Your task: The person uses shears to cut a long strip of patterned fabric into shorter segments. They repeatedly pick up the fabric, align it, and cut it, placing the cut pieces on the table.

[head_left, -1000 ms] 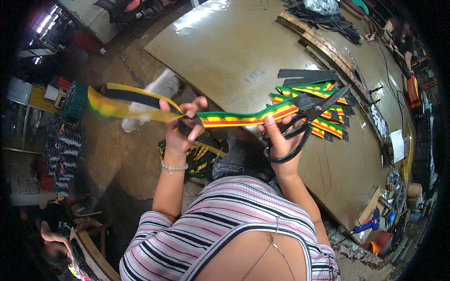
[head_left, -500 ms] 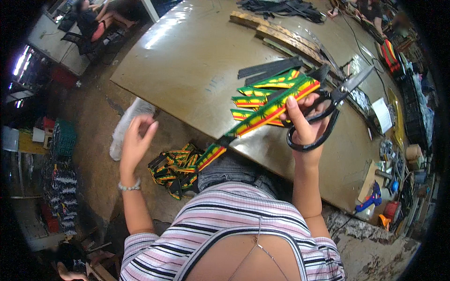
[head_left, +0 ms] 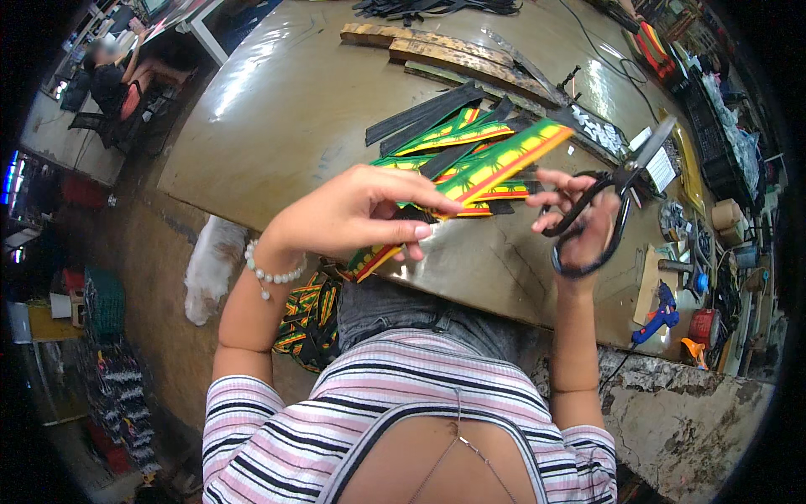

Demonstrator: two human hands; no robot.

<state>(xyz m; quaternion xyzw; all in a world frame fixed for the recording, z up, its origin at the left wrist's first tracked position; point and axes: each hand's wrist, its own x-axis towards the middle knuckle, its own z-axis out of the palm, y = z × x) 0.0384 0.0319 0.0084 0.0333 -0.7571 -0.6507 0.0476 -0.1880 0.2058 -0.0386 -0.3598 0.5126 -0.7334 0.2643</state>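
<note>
My left hand [head_left: 357, 210] is over the table's near edge, its thumb and fingers closed on a green, yellow and red patterned ribbon [head_left: 504, 168]. The ribbon's free end points up and to the right, and its other part runs down over the edge. My right hand [head_left: 579, 223] holds black-handled scissors [head_left: 625, 178] through their loops, blades pointing up and away, apart from the ribbon. Under and behind the held ribbon lie several cut pieces [head_left: 457, 139] of the same pattern and black strips [head_left: 420, 113]. A tangled heap of ribbon [head_left: 306, 323] hangs beside my lap.
Long worn wooden bars [head_left: 470, 59] lie across the brown table [head_left: 277, 126]. At the right stand a blue glue gun [head_left: 659, 315], a red roll [head_left: 703, 328] and small tools. A whitish bundle [head_left: 214, 269] is at the table's left edge. Another person [head_left: 117, 80] sits at far left.
My left hand has come in from the left and taken hold of the ribbon. My right hand has let the ribbon go and shifted slightly right, keeping the scissors.
</note>
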